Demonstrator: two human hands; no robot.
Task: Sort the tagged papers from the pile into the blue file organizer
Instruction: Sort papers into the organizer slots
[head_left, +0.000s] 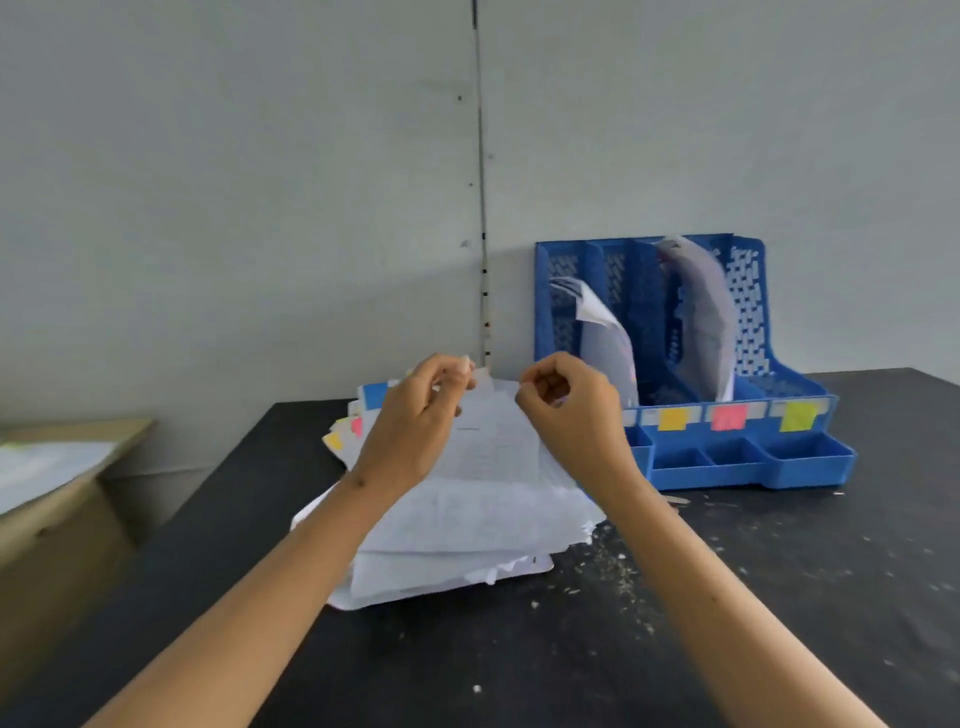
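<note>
- Table (675, 649), black and flecked with pale crumbs, fills the near part of the view, with both bare forearms reaching across it.
- A loose pile of white papers (457, 551) lies on it at the centre; small blue, pink and yellow tags stick out at the pile's far left edge.
- The left hand (415, 415) pinches the top left corner of the top sheet (493, 441), fingers curled on the paper.
- The right hand (569, 410) is curled at the sheet's top right corner and appears to pinch it, though the contact is partly hidden.
- The blue file organizer (753, 457) stands to the right, farther back, against the grey wall (234, 182).
- Yellow, pink and green tags mark its front ledge.
- Curling sheets stand in two of its upright slots.
- A tan cabinet (57, 519) sits at the far left, off the table.
</note>
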